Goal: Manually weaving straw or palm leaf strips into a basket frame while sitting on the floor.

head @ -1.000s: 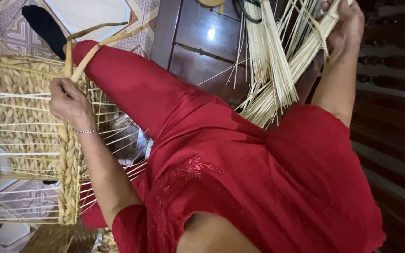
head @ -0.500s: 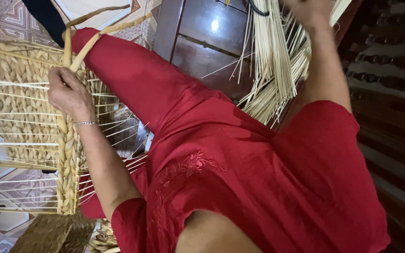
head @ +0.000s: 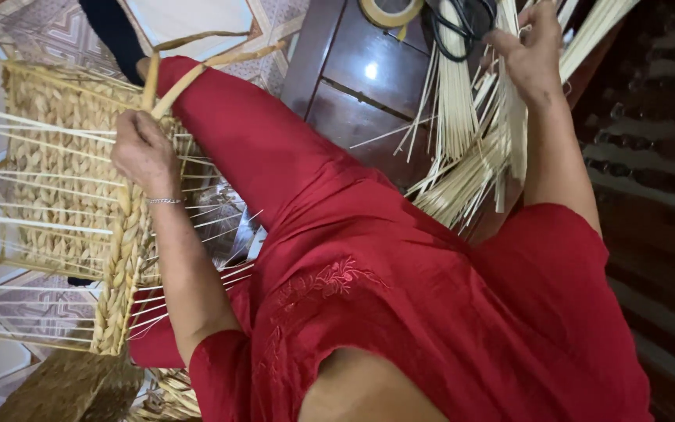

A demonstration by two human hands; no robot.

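The woven basket [head: 64,180] rim is gripped by the left hand [head: 144,152]; pale reed strips [head: 470,125] are pinched by the right hand [head: 537,51].

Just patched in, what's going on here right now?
A person in red clothing is working on a half-woven basket. Their left hand grips its braided edge, with bare stakes sticking out sideways. Their right hand is in a bundle of pale reed strips lying on a dark wooden table, beside scissors and a tape roll.
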